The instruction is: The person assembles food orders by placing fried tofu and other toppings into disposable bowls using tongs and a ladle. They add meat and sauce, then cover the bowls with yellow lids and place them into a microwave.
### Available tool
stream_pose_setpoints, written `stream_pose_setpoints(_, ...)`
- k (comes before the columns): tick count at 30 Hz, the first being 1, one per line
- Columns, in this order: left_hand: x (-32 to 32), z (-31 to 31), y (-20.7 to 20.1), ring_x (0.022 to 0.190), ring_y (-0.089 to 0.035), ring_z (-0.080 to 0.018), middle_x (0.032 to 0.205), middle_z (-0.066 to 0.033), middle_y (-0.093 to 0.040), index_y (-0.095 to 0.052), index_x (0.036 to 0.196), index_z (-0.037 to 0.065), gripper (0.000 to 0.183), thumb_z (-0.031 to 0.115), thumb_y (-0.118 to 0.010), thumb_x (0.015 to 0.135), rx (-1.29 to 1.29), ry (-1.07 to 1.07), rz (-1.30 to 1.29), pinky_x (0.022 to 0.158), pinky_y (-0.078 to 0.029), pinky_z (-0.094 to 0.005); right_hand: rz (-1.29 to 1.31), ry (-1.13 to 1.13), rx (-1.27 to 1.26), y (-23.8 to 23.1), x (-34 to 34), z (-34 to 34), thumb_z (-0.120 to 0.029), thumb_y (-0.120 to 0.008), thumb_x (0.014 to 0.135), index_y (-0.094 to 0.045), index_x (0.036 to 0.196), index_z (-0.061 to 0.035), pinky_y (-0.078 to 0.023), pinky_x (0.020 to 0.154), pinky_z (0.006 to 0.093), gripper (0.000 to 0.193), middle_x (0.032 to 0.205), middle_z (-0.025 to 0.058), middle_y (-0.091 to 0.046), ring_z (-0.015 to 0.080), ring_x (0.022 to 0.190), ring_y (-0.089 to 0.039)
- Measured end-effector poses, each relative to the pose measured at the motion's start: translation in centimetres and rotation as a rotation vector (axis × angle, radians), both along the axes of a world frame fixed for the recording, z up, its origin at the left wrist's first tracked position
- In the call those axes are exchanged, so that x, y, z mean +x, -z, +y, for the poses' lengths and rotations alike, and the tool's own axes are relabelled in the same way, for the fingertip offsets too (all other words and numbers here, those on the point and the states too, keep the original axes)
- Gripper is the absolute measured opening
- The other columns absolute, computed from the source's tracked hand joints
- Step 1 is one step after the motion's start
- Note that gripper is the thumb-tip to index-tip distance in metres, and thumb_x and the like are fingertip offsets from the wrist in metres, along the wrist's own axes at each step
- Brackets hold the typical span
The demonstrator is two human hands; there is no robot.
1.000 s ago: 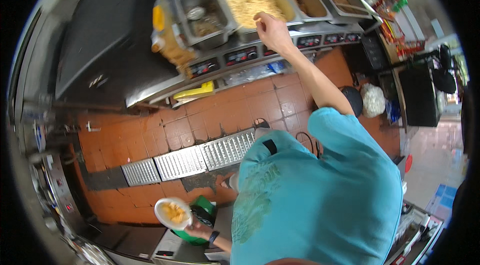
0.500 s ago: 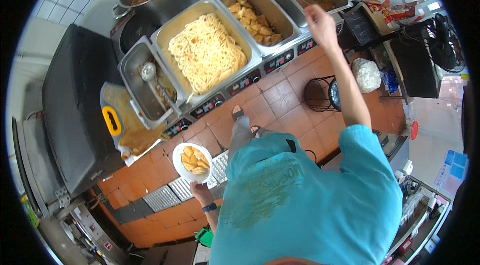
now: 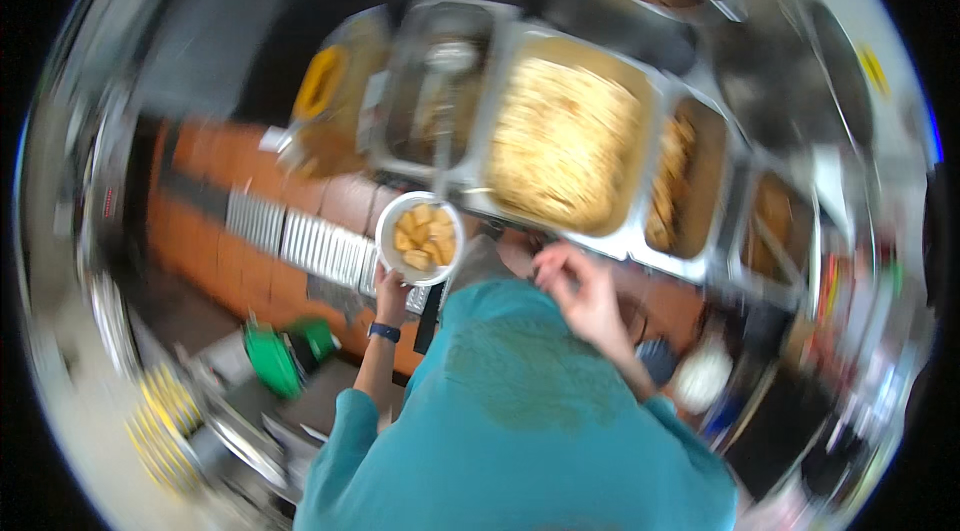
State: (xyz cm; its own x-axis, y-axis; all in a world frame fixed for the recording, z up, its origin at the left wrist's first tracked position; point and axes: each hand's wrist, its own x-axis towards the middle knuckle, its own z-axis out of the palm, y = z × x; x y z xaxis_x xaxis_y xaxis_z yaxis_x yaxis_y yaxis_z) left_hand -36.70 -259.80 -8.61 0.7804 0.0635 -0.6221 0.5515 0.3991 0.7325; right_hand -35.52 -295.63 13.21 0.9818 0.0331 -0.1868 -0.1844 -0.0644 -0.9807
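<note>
A white bowl (image 3: 384, 231) of golden-brown chunks (image 3: 425, 231) is gripped at its near rim by my left hand (image 3: 391, 293). It hangs low, just in front of the leftmost metal pan (image 3: 400, 146), where a ladle (image 3: 452, 57) lies with its handle toward me. My right hand (image 3: 583, 293) is in front of my shirt, near the front edge of the noodle pan (image 3: 625, 241). Its fingers are loosely bent and apart, slightly blurred, and I see nothing in them. Pale noodles (image 3: 565, 141) fill that pan.
Right of the noodles stand a pan of brown chunks (image 3: 672, 186) and a pan of brown sauce (image 3: 775, 221). Large pots (image 3: 640, 26) are behind. A yellow-handled container (image 3: 345, 96) sits left of the pans. Something green (image 3: 275, 356) is at lower left, above tiled floor (image 3: 215, 241).
My right hand has come back from beside the sauce pan to the front of my body. My left hand still holds the bowl, now closer to the pans. The view has turned and blurred.
</note>
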Motion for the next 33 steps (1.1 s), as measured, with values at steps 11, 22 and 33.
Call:
stream_pose_setpoints(11,-31.8,-17.6,-9.3,0.128,-0.052,-0.0328,0.143,-0.015,-0.047,-0.032,0.147,0.006,0.075,0.002,-0.046,0.074,-0.058,-1.262,-0.037,0.099,-0.052,-0.0515,0.41,-1.22,0.233,6.7,-3.9,6.3,-0.011,-0.058,0.099,-0.064,0.104,-0.0029,-0.045,0.061,0.0215,0.012,0.082,0.0024,-0.065,0.0072,0.073,-0.06)
stream_pose_setpoints(22,-51.3,-22.9,-7.6,0.128,-0.052,-0.0389,0.145,-0.0186,-0.048,-0.035,0.146,0.001,0.07,0.017,-0.046,0.079,-0.173,-2.08,-0.484,0.094,-0.056,-0.0534,0.104,-1.996,-0.071,8.9,-20.8,25.8,-0.011,-0.058,0.098,-0.065,0.102,-0.0025,-0.047,0.061,0.0235,0.011,0.077,0.0025,-0.063,0.0077,0.069,-0.058)
stream_pose_setpoints(33,-68.4,-16.7,-3.5,0.116,-0.058,-0.0235,0.135,-0.0087,-0.053,-0.038,0.144,0.011,0.063,0.009,-0.046,0.083,-0.084,-2.325,-0.351,0.091,-0.055,-0.0454,-0.682,-2.387,-0.049,12.0,-59.4,45.1,-0.018,-0.065,0.089,-0.058,0.109,-0.0024,-0.053,0.074,0.0456,0.026,0.09,0.0208,-0.07,0.0371,0.086,-0.068)
